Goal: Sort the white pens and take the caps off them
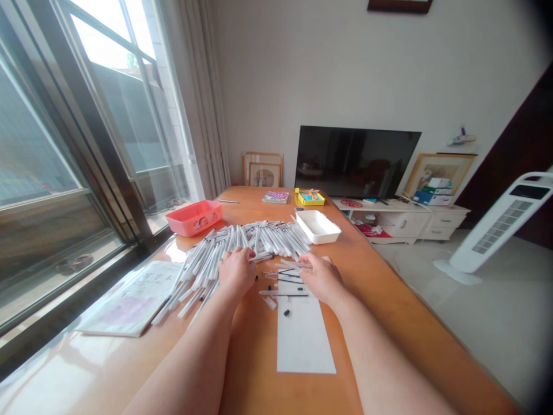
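Note:
A wide heap of white pens (242, 242) lies across the orange wooden table (389, 311). My left hand (235, 271) rests on the near edge of the heap, fingers curled down over some pens. My right hand (322, 276) lies beside it on several loose pens and thin refills (285, 280), fingers bent; what they grip is hidden. A small black cap (286, 312) sits on a white sheet (305, 340) just in front of my right hand.
A pink tray (194, 218) stands at the back left, a white tray (318, 226) at the back right of the heap. An open notebook (133, 300) lies at left. Books, a yellow box (310, 197), a TV (354, 161) and a white fan (501, 230) are beyond.

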